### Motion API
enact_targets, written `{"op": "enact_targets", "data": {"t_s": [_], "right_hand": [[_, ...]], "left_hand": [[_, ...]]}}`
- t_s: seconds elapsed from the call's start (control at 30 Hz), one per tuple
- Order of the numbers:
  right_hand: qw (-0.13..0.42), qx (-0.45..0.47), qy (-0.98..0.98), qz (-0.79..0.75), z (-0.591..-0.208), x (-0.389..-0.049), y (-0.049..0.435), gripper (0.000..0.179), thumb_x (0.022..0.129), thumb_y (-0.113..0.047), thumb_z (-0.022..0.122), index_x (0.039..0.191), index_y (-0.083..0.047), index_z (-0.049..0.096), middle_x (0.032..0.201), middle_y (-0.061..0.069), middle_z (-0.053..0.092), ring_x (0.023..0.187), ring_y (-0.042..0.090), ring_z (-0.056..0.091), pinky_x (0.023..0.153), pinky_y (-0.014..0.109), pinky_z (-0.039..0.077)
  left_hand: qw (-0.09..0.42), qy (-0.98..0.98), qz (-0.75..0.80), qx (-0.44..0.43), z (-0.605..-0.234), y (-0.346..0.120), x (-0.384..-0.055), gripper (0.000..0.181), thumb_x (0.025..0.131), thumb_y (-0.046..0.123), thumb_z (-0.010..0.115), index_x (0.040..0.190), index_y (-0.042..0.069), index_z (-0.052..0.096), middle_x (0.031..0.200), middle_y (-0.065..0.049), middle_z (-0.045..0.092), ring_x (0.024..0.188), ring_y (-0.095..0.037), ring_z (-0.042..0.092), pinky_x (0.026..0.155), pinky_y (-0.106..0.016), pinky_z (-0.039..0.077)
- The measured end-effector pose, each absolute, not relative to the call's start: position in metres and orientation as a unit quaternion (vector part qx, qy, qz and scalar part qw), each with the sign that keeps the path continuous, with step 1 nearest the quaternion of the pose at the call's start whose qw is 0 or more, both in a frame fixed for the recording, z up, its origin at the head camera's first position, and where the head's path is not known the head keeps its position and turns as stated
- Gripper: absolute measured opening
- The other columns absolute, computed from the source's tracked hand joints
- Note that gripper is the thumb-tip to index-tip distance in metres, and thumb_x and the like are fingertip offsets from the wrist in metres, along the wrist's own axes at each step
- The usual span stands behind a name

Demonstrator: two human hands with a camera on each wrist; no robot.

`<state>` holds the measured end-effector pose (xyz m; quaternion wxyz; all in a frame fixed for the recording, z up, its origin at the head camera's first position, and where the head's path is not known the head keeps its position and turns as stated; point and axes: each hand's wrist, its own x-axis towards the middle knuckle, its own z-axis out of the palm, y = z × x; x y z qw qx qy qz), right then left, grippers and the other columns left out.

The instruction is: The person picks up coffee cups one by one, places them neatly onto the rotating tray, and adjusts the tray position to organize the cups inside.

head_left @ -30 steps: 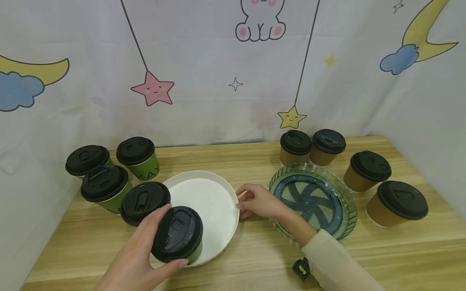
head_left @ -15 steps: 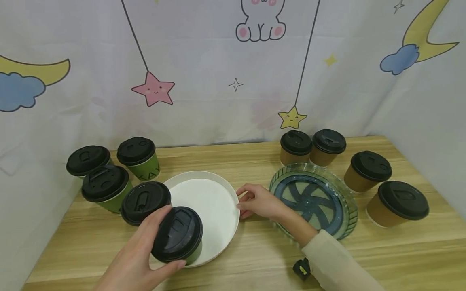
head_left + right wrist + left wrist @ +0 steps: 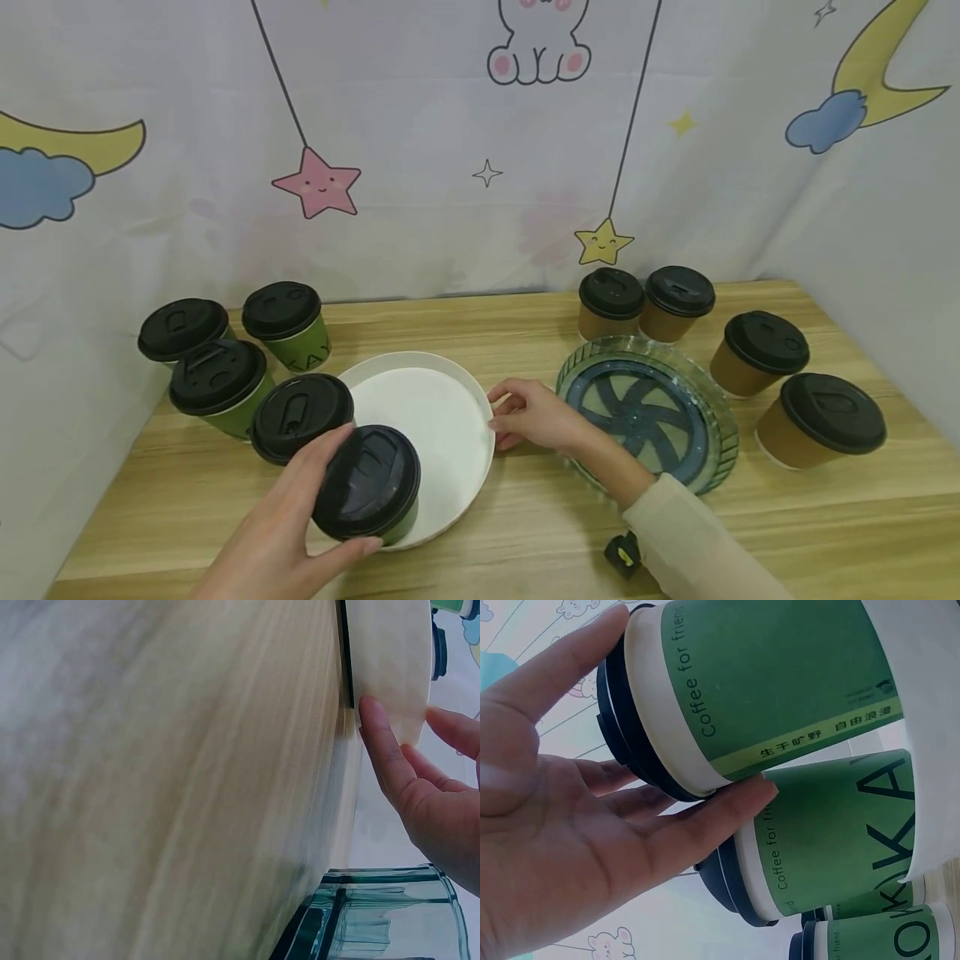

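In the head view my left hand [image 3: 281,517] holds a green paper coffee cup [image 3: 795,675] by its black lid [image 3: 367,483], at the front left of a round white tray [image 3: 427,433]. The thumb and fingers curve round the lid, and in the left wrist view the tray's white wall hides the cup's base. Another green cup [image 3: 840,825] stands close behind my fingers. My right hand [image 3: 536,417] grips the tray's right edge, with bent fingers at its wall [image 3: 394,660] and rim.
More green lidded cups [image 3: 217,379] stand at the left. A ribbed, green-tinted glass dish [image 3: 723,450] with a swirl-patterned bottom lies right of the tray, under my right forearm. Several brown lidded cups [image 3: 821,421] stand behind and beside it. A printed curtain [image 3: 420,250] hangs at the table's back edge.
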<state>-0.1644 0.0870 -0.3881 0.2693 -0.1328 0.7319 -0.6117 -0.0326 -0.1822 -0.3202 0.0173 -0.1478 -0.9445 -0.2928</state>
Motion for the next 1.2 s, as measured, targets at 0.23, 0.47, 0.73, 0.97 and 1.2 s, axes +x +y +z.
{"op": "enact_targets", "data": {"t_s": [0.23,0.47,0.73,0.97,1.2], "right_hand": [[0.270,-0.131,0.731,-0.613,-0.388,-0.164,0.088,0.032,0.086,0.004,0.057,0.115,0.011,0.046,0.091,0.021,0.058,0.073,0.026,0.064,0.066,0.039,0.055],[0.270,-0.132,0.730,-0.614,-0.388,-0.165,0.088,0.031,0.086,0.004,0.058,0.114,0.011,0.046,0.091,0.021,0.059,0.072,0.026,0.064,0.066,0.039,0.055],[0.271,-0.135,0.728,-0.615,-0.389,-0.167,0.088,0.031,0.086,0.004,0.058,0.114,0.012,0.046,0.090,0.020,0.059,0.072,0.025,0.064,0.066,0.039,0.055],[0.276,-0.134,0.729,-0.612,-0.390,-0.167,0.088,0.031,0.086,0.003,0.058,0.114,0.011,0.046,0.088,0.019,0.059,0.073,0.026,0.064,0.067,0.038,0.055],[0.270,-0.117,0.748,-0.595,-0.386,-0.172,0.086,0.029,0.089,-0.003,0.055,0.115,0.008,0.048,0.084,0.018,0.059,0.070,0.026,0.064,0.067,0.038,0.055]], "left_hand": [[0.034,-0.942,-0.294,-0.161,-0.321,-0.183,-0.031,0.099,0.065,0.041,0.081,0.142,0.015,0.024,0.137,-0.010,0.035,0.118,-0.030,0.043,0.082,-0.054,0.046],[0.018,-0.940,-0.299,-0.161,-0.320,-0.191,-0.032,0.103,0.063,0.045,0.080,0.142,0.014,0.022,0.139,-0.012,0.032,0.119,-0.032,0.040,0.082,-0.055,0.045],[-0.021,-0.935,-0.325,-0.139,-0.319,-0.214,-0.030,0.105,0.064,0.039,0.081,0.144,0.014,0.018,0.135,-0.016,0.036,0.106,-0.034,0.052,0.073,-0.046,0.051],[0.023,-0.936,-0.330,-0.120,-0.319,-0.234,-0.027,0.098,0.064,0.033,0.082,0.143,0.021,0.026,0.131,-0.012,0.043,0.102,-0.032,0.056,0.071,-0.044,0.052],[0.053,-0.952,-0.297,-0.044,-0.317,-0.256,-0.027,0.096,0.066,0.044,0.078,0.144,0.027,0.024,0.130,-0.009,0.044,0.105,-0.030,0.052,0.069,-0.041,0.053]]}}
